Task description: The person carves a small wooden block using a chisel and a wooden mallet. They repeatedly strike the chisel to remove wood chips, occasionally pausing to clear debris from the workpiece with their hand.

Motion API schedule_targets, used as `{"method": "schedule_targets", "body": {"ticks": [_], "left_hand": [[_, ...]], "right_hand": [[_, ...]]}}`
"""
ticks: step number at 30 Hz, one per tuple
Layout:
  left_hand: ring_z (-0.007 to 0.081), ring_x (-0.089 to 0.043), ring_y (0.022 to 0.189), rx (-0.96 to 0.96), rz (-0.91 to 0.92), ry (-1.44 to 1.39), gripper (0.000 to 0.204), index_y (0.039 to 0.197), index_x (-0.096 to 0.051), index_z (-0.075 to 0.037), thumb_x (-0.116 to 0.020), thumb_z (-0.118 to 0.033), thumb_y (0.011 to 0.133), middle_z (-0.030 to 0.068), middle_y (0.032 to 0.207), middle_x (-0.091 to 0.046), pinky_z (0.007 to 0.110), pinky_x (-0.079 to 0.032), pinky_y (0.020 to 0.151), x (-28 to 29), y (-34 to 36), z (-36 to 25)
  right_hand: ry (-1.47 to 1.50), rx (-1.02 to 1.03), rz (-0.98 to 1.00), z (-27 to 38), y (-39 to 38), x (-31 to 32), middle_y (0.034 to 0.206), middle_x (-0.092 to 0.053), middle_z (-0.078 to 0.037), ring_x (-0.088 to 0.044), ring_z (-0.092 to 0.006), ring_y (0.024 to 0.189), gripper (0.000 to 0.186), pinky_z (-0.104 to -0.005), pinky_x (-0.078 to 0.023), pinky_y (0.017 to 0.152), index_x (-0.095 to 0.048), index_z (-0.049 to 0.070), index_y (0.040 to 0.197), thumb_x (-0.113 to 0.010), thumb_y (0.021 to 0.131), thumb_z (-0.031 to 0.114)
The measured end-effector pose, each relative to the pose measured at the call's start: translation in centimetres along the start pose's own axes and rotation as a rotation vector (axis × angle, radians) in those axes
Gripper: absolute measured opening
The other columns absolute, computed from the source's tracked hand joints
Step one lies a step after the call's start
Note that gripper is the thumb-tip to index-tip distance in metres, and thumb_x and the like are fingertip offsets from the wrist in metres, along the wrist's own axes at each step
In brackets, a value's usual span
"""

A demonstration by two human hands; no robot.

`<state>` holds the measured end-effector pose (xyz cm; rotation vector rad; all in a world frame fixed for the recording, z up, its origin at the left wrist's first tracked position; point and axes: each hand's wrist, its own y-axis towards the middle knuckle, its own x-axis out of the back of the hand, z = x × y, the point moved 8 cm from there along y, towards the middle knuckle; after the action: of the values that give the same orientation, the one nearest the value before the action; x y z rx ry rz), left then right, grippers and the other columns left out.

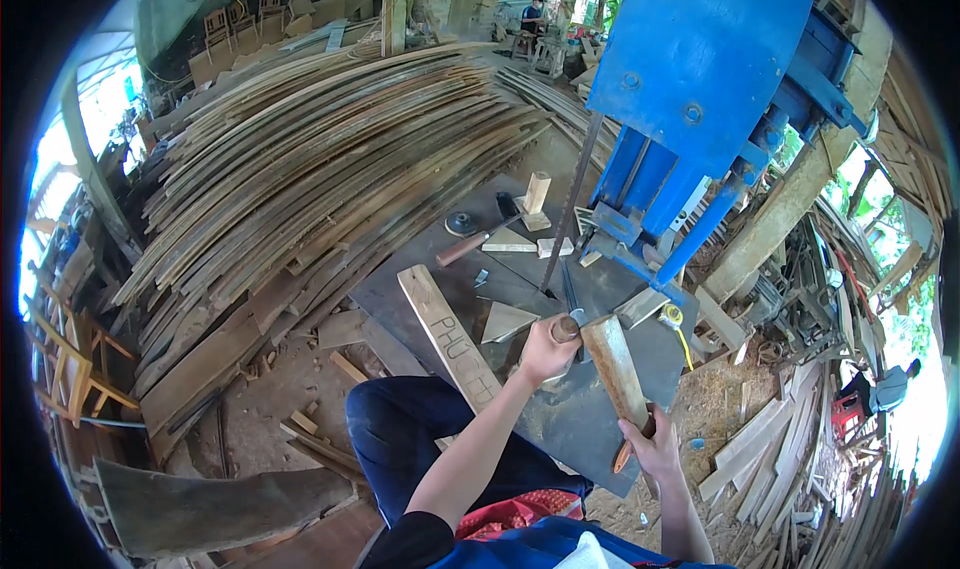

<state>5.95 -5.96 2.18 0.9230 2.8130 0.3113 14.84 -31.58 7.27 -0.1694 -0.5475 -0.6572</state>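
Note:
My left hand (545, 354) is closed on a round-ended handle (562, 327) at the middle of the dark metal saw table (410, 314); the rest of the held tool is partly hidden. Just right of it, my right hand (655, 444) grips the lower end of a pale, worn rectangular bar (610, 359), its upper end beside the handle. An orange object (621, 457) shows under that hand. A long board with lettering (435, 319) lies left of my hands, a triangular offcut (505, 321) above them, and a yellow tape measure (671, 316) to the right.
A blue bandsaw (705, 59) with a vertical blade (575, 199) stands over the table. A hammer (462, 249) and wood blocks lie behind. Long planks (300, 169) are stacked left, scraps (760, 449) right. A seated person (532, 19) is at the back, another (885, 394) far right.

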Motion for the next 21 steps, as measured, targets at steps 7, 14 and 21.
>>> {"method": "schedule_targets", "body": {"ticks": [7,14,21], "left_hand": [[0.0105,-0.056,0.069,-0.140,-0.032,-0.076,0.018,0.087,-0.067,0.001,-0.071,-0.013,0.075,0.0070,0.072,-0.066,0.031,-0.049,0.066,0.4,0.6,0.8],[0.0065,-0.049,0.063,0.064,0.033,0.031,0.018,0.074,-0.059,-0.001,-0.071,-0.012,0.081,0.0009,0.065,-0.057,0.029,-0.043,0.059,-0.1,-0.4,0.0],[0.0074,-0.056,0.066,-0.087,0.069,0.019,0.015,0.081,-0.066,0.000,-0.073,-0.012,0.084,0.0036,0.068,-0.064,0.029,-0.048,0.063,-1.5,0.0,-0.4]], "right_hand": [[0.017,-0.050,-0.021,-0.4,0.2,-0.2,0.066,-0.062,-0.003,-0.058,-0.0081,0.053,0.040,-0.0268,-0.044,0.048,-0.063,-0.003,0.106,-0.080,0.086,0.026],[-0.224,0.091,-0.012,4.2,1.9,3.3,0.064,-0.058,-0.009,-0.058,-0.0159,0.055,0.046,-0.0317,-0.042,0.050,-0.059,-0.002,0.105,-0.076,0.089,0.038],[-0.629,0.226,-0.022,9.1,2.9,1.9,0.070,-0.065,-0.024,-0.070,-0.0391,0.063,0.050,-0.0455,-0.053,0.055,-0.054,-0.003,0.102,-0.069,0.094,0.044]]}}
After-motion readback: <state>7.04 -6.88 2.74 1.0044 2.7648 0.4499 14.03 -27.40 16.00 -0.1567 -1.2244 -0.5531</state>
